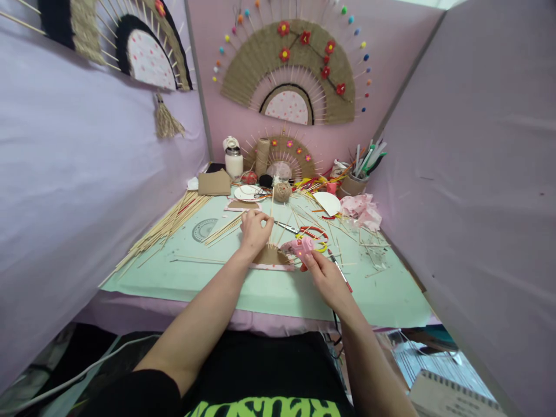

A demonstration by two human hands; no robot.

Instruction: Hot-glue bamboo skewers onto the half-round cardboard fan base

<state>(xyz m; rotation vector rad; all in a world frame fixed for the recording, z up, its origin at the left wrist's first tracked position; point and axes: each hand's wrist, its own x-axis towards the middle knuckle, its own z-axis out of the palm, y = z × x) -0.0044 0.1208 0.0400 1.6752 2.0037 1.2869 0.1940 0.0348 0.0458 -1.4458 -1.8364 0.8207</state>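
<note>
A pink hot glue gun (303,247) is gripped in my right hand (324,277), its nozzle pointing left over a brown cardboard half-circle (270,255). Pink spotted fabric (271,267) edges the straight side of that half-circle, which lies near the table's front. My left hand (255,233) is above its left part, thumb and finger pinched on a thin wooden stick (272,208) that stands up from the cardboard. Several other sticks fan out from its curved edge. Red-handled scissors (313,233) lie just beyond the glue gun, and a red-and-white pen (340,271) rests to its right.
Long wooden sticks (163,226) are heaped along the left side, beside a clear protractor (205,230). Toward the back stand a white bottle (234,162), a twine ball (282,191) and a pot of tools (353,184). Crumpled pink fabric (361,209) lies at right. A decorated fan (249,81) hangs behind.
</note>
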